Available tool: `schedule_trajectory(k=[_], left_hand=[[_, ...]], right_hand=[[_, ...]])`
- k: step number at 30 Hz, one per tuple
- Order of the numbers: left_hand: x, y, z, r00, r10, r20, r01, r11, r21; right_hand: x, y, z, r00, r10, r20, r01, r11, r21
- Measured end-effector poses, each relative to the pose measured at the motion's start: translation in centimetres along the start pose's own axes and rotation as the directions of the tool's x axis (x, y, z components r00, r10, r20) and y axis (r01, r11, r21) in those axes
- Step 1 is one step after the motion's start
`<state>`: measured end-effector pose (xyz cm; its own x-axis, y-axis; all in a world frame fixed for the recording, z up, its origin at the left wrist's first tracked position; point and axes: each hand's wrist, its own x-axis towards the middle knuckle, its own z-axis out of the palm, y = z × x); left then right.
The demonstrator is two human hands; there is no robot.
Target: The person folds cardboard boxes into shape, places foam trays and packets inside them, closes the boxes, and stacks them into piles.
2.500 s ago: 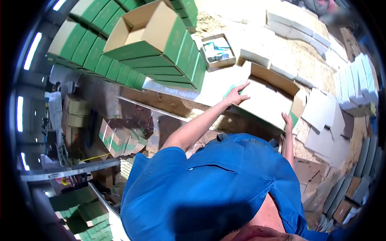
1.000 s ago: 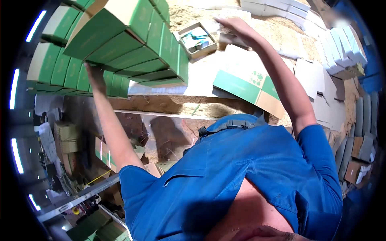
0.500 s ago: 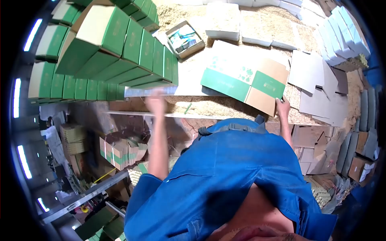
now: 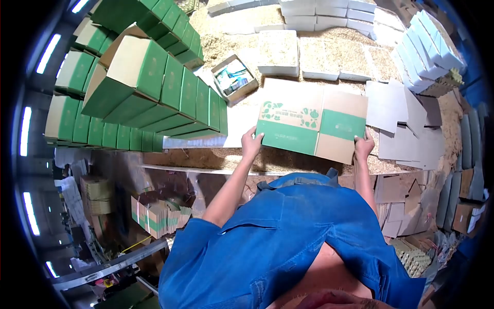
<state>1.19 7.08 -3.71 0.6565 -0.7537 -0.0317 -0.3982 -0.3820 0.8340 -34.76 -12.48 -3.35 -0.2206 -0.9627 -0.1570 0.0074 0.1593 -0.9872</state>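
A flat carton (image 4: 290,135), printed with a green band and small green pictures, lies between the person's two hands over the near part of the worktop (image 4: 236,119), slightly askew, its right end nearer the body. The left hand (image 4: 250,147) is at its left edge, close to the near corner: the thumb lies by the end of the green band, while the other fingers point away from the body along the outside of that edge. The right hand (image 4: 364,148) is at the opposite edge, its thumb on the printed face where the green band ends and its other fingers just outside the edge. Both sets of fingers are drawn in narrow on the carton, holding it by its two ends; how far any fingertips reach beneath it cannot be seen. The middle of the carton is untouched, well apart from both hands. Left of it, beyond the left hand, stand stacked green boxes (image 4: 197,103), with an open small box (image 4: 244,93) of blue and white packets beside them. White-sided blocks (image 4: 278,70) line the far side, and pale flat sheets (image 4: 387,108) lie just right of the carton.
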Motion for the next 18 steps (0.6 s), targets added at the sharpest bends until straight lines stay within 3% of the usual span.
schedule_trajectory(k=[1,2,4,6,7,8,10,11,12,15,16,18], left_hand=[[-0.4,0.6,0.0,0.994,0.036,-0.101,-0.044,0.996,-0.076],[-0.3,1.1,-0.3,0.994,0.038,-0.102,-0.046,0.996,-0.082],[0.2,3.2,-1.6,0.998,-0.048,-0.043,0.019,0.859,-0.512],[1.6,5.3,-3.3,0.999,-0.028,-0.038,0.014,0.943,-0.332],[3.0,5.4,-4.2,0.999,0.038,-0.029,-0.044,0.959,-0.281],[3.0,5.4,-4.4,0.994,0.108,-0.014,-0.107,0.939,-0.326],[1.1,11.7,-6.6,0.967,0.253,-0.002,-0.219,0.833,-0.508],[1.1,12.0,-7.9,0.947,0.291,0.134,-0.209,0.878,-0.431],[0.1,13.6,-8.7,0.955,0.222,0.197,-0.089,0.848,-0.522],[-0.4,13.1,-8.0,0.976,0.173,0.133,-0.048,0.767,-0.64],[-0.4,13.4,-7.8,0.978,0.164,0.133,-0.04,0.764,-0.644],[-0.6,13.9,-7.6,0.974,0.139,0.177,-0.055,0.91,-0.412]], right_hand=[[0.4,-1.4,-0.6,0.995,-0.057,0.076,0.058,0.998,-0.004],[1.7,-1.0,-1.1,0.988,-0.142,0.065,0.14,0.99,0.026],[2.6,-3.5,-1.4,0.967,-0.241,0.083,0.226,0.961,0.158],[2.9,-7.0,-1.8,0.978,-0.19,0.091,0.203,0.966,-0.162],[4.1,-6.1,-2.0,0.957,-0.251,0.146,0.234,0.964,0.127],[5.6,-5.5,-2.7,0.896,-0.36,0.259,0.304,0.924,0.231],[3.1,-10.4,-1.4,0.906,-0.305,0.293,0.223,0.933,0.281],[2.0,-12.2,-0.9,0.909,-0.276,0.311,0.214,0.952,0.22],[1.0,-13.5,-0.5,0.915,-0.25,0.317,0.196,0.962,0.191],[-0.3,-14.9,0.1,0.924,-0.191,0.331,0.072,0.937,0.341],[0.1,-15.0,0.6,0.923,-0.187,0.336,0.07,0.941,0.331],[0.9,-14.9,1.7,0.934,-0.2,0.295,0.15,0.971,0.184]])
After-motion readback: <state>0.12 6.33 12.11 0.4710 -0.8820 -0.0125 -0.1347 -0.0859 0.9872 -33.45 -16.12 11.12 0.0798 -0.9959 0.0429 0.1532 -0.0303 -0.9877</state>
